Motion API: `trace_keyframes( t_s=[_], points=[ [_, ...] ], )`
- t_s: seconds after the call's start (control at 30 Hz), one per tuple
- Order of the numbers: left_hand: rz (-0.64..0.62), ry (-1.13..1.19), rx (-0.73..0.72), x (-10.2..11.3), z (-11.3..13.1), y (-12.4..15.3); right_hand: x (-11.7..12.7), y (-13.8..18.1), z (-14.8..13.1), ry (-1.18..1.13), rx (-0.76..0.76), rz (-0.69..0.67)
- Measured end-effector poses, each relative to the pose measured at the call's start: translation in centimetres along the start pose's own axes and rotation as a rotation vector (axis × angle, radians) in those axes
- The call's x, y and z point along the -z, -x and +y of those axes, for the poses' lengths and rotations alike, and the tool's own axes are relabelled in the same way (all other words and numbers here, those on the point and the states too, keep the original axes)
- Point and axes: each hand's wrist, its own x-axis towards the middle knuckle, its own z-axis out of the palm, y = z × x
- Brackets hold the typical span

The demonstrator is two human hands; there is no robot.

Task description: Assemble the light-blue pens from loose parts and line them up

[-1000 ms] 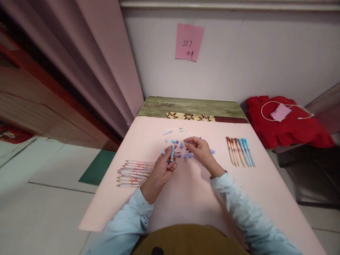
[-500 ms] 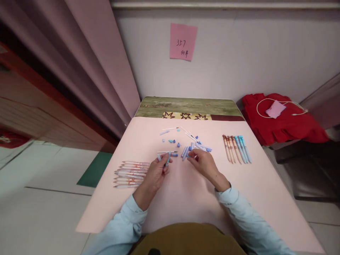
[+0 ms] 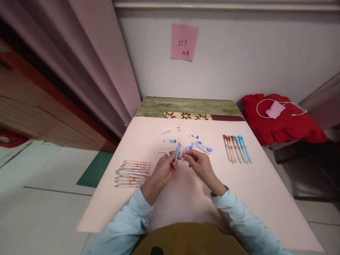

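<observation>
Biggest thing here is my surface [image 3: 186, 209], covered in pale pink, with some green wood-look top showing at the far end. Off past its right side there's a heap of red cloth [image 3: 281, 132] with a white cord on it. Then my hands, around the middle. My left hand [image 3: 162, 171] has its fingers closed around a blue pen piece [image 3: 177, 153] that pokes up, and a paler piece [image 3: 167, 153] sticks out by the thumb. My right hand [image 3: 200, 166] is just beside it, thumb and fingertips nearly together; can't tell if they're pinching anything. Pencils [image 3: 132, 173] lie stacked side by side near my left wrist, and a neat row of brown and blue pens [image 3: 237, 149] sits well off to the right. Beyond my hands: loose lilac-blue barrels [image 3: 204, 147], thin white refills [image 3: 189, 134] and tiny blue bits [image 3: 171, 141].
</observation>
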Motion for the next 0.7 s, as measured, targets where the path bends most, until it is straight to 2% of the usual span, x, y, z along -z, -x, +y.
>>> trace_keyframes(
  t_s=[0.1,0.17,0.3,0.43,0.53,0.63,0.7],
  points=[
    [-0.028,-0.026,0.055,0.2,-0.9,0.4,-1.2,-0.6,-0.1,-0.294,-0.157,-0.029],
    [-0.032,-0.030,0.070,0.5,-1.3,0.5,-1.6,-1.1,0.3,-0.361,-0.203,-0.015],
    [0.024,-0.020,0.009,1.1,-0.8,0.7,-1.5,-3.2,0.9,-0.282,-0.173,0.039],
    [0.118,-0.007,-0.102,1.4,0.5,0.8,-1.5,-5.8,0.2,-0.032,-0.008,0.091],
    [0.122,0.006,-0.151,1.3,1.4,0.8,-2.6,-6.0,-0.9,-0.045,0.021,0.001],
    [0.119,0.007,-0.202,1.0,1.8,0.7,-4.1,-4.8,-1.8,-0.245,-0.056,-0.114],
    [0.116,-0.006,-0.219,0.8,1.8,0.7,-4.6,-4.0,-2.0,-0.344,-0.099,-0.139]
  ],
)
